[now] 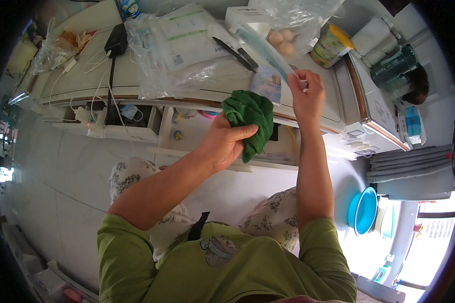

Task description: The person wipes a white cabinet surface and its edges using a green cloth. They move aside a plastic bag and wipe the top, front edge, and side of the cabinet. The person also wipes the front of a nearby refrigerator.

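Note:
My left hand (227,142) grips a bunched green cloth (250,121) above an open drawer (189,142). To its right, at the cabinet top's front edge, my right hand (307,91) pinches the near end of a long, pale translucent plastic strip or packet (267,53). The strip slants up and left across the cabinet top. Beside it lie a black pen-like item (233,54) and a small printed packet (267,85). Left of these is a clear plastic bag (189,38) with green stripes.
Eggs (282,41) in thin plastic and a yellow-lidded tub (331,45) stand at the back right. A black power adapter (116,39) and white cables lie on the left. A second open drawer (136,130) holds a power strip (94,123). A blue basin (363,211) is at lower right.

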Demonstrator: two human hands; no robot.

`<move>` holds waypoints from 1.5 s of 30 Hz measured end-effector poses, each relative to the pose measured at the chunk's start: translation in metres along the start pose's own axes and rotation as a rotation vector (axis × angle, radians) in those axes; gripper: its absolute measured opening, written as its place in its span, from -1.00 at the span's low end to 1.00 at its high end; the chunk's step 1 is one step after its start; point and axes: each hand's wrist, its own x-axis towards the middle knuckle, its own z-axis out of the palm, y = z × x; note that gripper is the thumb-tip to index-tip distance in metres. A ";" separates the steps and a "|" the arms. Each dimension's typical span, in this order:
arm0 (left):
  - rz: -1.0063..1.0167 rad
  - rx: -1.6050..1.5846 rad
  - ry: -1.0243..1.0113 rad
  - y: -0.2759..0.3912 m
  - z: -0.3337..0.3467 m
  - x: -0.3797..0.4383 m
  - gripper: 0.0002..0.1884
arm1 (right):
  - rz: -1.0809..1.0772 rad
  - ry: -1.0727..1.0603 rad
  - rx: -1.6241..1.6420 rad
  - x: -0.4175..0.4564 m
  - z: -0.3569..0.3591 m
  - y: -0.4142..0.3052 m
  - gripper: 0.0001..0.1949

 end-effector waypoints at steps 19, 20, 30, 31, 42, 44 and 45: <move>0.086 0.092 -0.243 0.009 -0.002 -0.010 -0.45 | 0.990 -0.580 1.444 -0.058 -0.051 -0.026 -0.86; 0.132 0.242 -0.249 0.009 -0.002 -0.010 -0.45 | 1.017 -0.587 1.456 -0.061 -0.050 -0.026 -0.83; 0.212 0.505 -0.139 0.002 0.010 -0.013 -0.57 | 1.111 -0.789 1.459 -0.089 -0.042 -0.028 -0.77; 0.229 0.468 -0.097 0.000 0.010 -0.011 -0.59 | 1.120 -0.722 1.371 -0.091 -0.043 -0.032 -0.80; 0.320 0.164 0.252 0.019 0.012 0.002 -0.71 | 0.456 -0.756 0.508 -0.095 -0.061 -0.027 -0.76; 0.395 0.127 0.313 0.033 0.012 0.005 -0.72 | 0.465 -0.806 0.396 -0.090 -0.075 -0.024 -0.76; 0.412 0.140 0.331 0.038 0.007 0.007 -0.72 | 0.467 -0.832 0.342 -0.089 -0.081 -0.022 -0.76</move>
